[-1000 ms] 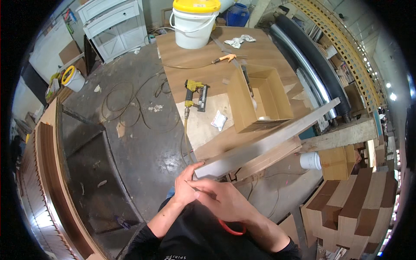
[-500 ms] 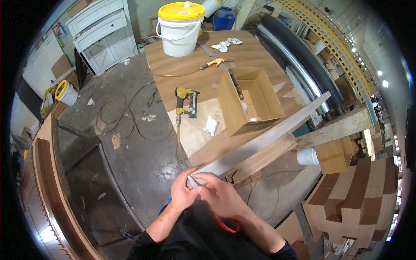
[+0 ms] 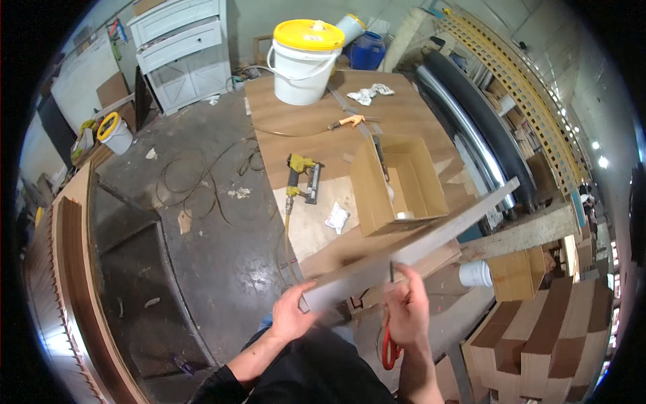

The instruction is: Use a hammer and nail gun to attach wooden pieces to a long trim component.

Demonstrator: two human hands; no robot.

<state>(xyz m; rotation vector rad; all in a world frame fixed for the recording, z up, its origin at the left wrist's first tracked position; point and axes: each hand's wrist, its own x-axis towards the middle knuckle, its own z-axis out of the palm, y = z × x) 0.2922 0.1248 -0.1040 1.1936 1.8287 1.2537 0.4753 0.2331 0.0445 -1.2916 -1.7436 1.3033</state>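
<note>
My left hand [image 3: 293,314] is closed around the near end of a long, pale grey board [image 3: 444,232], which slants up and away to the right. Farther along its near edge is my right hand [image 3: 408,311], closed on red-handled scissors [image 3: 390,350]. Their red loop hangs below the fist, and a thin dark tip sticks up past the fingers against the board. Blur softens the right hand and the middle of the board. Just beyond the board stands an open cardboard box [image 3: 373,195] with a few items inside, partly hidden by its walls.
On the wood-topped table [image 3: 316,252] lie a yellow nail gun [image 3: 303,178] with a hose, a white packet [image 3: 338,218], an orange air blow gun [image 3: 350,121] and a white rag [image 3: 370,93]. A lidded white bucket [image 3: 299,74] stands behind. Stacked cardboard [image 3: 538,343] is at right.
My right hand has moved right along the board, away from my left hand, taking the scissors with it. The left hand keeps the near end. The whole view has tilted up slightly.
</note>
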